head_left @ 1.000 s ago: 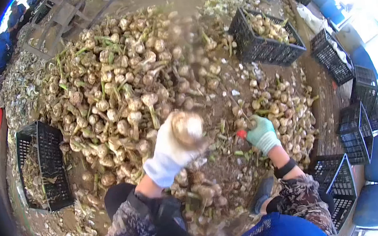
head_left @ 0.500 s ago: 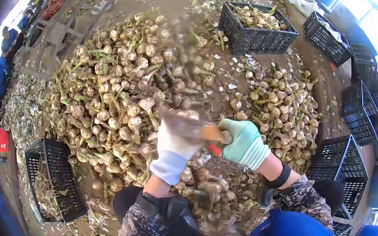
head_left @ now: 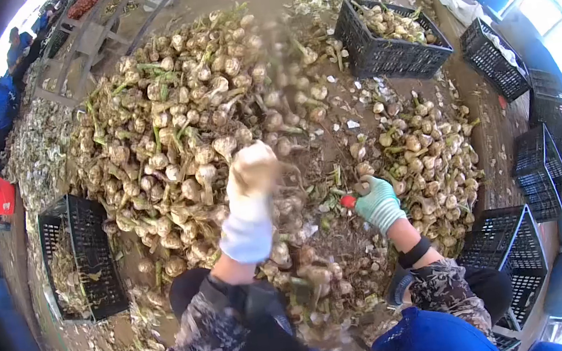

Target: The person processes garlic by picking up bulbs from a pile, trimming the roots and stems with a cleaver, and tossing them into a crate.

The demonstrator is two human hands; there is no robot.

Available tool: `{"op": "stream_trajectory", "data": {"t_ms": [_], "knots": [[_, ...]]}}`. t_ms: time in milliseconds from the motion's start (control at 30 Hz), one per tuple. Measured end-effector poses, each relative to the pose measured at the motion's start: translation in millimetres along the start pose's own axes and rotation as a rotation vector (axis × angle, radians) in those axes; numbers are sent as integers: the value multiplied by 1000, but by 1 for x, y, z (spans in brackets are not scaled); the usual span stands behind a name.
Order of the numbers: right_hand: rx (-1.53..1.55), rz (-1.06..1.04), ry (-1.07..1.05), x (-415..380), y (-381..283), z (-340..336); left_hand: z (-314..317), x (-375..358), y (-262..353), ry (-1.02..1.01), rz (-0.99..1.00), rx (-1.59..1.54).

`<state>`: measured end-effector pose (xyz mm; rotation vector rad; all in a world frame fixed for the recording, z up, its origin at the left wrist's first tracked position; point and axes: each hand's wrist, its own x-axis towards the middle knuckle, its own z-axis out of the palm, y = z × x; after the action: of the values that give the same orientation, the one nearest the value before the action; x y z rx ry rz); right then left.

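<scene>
My left hand (head_left: 253,175), in a white glove, reaches over the right side of a big heap of bulbs (head_left: 175,125) with stems. Motion blurs its fingers, and whether it holds anything is unclear. My right hand (head_left: 378,203), in a pale green glove, is closed around a tool with a red end (head_left: 348,201); the rest of the tool is mostly hidden. Right of that hand lies a smaller pile of bulbs (head_left: 431,156). Loose bulbs and trimmings (head_left: 328,261) cover the ground between my legs.
A black crate of bulbs (head_left: 397,61) stands beyond the smaller pile. Another black crate (head_left: 96,256) is at the left. Several black crates (head_left: 539,166) line the right side. People (head_left: 0,102) are at the far left, near a red container (head_left: 2,195).
My hands have moved apart. The left went up over the heap and blurs; the right shifted slightly right and down, still gripping the red-ended tool.
</scene>
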<state>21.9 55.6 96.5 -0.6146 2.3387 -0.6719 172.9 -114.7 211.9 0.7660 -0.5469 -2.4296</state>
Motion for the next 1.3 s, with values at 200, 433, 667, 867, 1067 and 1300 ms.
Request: {"op": "stream_trajectory", "data": {"t_ms": [200,433,667,867,1067,1300], "knots": [[756,-226,105,-69,-91,30,-15,33,-6,150,85,-115],[809,273,-97,-43,-47,168,-3,30,15,419,77,-486],[686,211,-155,-18,-11,104,0,54,-31,-476,229,208],[-132,364,343,64,79,52,-14,35,1,90,54,396],[-83,610,512,111,108,65,-20,39,-21,21,-7,598],[506,363,1148,127,154,-31,-18,50,-26,46,-35,685]]}}
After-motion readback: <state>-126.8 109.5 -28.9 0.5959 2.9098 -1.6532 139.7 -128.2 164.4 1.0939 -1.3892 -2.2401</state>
